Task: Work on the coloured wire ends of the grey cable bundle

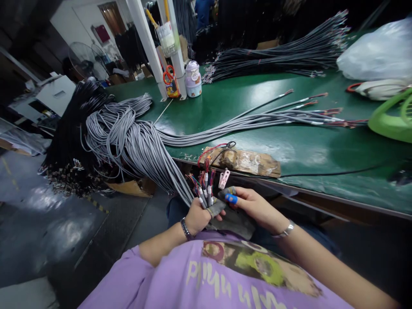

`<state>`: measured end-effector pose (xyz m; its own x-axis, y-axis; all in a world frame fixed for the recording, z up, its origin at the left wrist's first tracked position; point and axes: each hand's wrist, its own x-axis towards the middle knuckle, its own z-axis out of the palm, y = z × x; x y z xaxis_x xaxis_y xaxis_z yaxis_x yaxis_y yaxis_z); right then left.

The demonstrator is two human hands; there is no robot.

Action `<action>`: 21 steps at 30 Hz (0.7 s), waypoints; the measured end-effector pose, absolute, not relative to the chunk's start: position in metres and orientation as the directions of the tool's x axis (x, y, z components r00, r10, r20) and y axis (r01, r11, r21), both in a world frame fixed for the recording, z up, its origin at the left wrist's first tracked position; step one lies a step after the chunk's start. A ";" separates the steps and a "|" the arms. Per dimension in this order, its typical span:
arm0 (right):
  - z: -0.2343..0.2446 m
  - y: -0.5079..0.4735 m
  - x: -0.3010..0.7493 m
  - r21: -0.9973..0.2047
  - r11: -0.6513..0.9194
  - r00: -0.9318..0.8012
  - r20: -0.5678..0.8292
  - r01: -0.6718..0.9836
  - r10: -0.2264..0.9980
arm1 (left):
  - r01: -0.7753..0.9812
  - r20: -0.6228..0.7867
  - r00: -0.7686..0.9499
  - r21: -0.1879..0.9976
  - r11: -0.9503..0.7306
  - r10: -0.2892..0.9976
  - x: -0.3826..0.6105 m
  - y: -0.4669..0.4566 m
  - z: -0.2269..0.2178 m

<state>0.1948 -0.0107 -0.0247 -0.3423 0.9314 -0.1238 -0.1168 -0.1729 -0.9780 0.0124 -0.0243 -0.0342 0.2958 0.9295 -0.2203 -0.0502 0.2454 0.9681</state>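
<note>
My left hand (202,216) is wrapped round several grey cables (206,198) near their ends. White bands ring these ends, and thin coloured wires fan out above them. Grey covering shows on my left thumb. My right hand (247,202) is just to the right, its fingers pinched together; grey and blue finger covers are on the tips. Whatever lies between those fingertips is too small to make out. A pink clip (224,178) stands just above them at the table's edge. Behind it, a worn wooden block (246,162) carries red and black wires.
Loops of grey cable (128,128) hang over the green table's (199,112) left end beside black cables (72,137). More grey cables (257,120) stretch right toward a green basket (394,116). Black cables (273,60), a plastic bag (376,51) and a lilac bottle (193,80) sit farther back.
</note>
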 end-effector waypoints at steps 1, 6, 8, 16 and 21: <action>-0.024 -0.014 0.192 -0.983 -0.151 -0.364 -0.104 -0.105 0.926 | -0.041 -0.217 0.326 0.969 0.243 0.920 0.013 -0.025 -0.033; -0.022 -0.025 0.185 -0.999 0.044 -0.346 0.049 -0.022 0.937 | -0.019 -0.174 0.464 0.978 0.206 0.868 0.014 -0.027 -0.030; -0.022 -0.027 0.186 -0.994 0.110 -0.342 0.095 0.025 0.935 | 0.005 -0.190 0.464 0.977 0.212 0.865 0.014 -0.028 -0.031; -0.033 -0.037 0.202 -0.999 -0.030 -0.163 -0.025 -0.031 0.986 | -0.141 -0.114 0.392 0.973 0.182 0.913 0.014 -0.036 -0.017; -0.037 -0.046 0.212 -0.937 -0.191 -0.067 -0.179 -0.292 0.982 | -0.211 -0.116 0.300 0.960 0.185 0.947 0.001 -0.042 -0.014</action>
<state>0.2115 -0.0455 -0.0369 -0.0672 0.9815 -0.1790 -0.2917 -0.1909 -0.9373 0.0010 -0.0421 -0.0140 0.2997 0.9469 -0.1165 -0.2110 0.1848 0.9599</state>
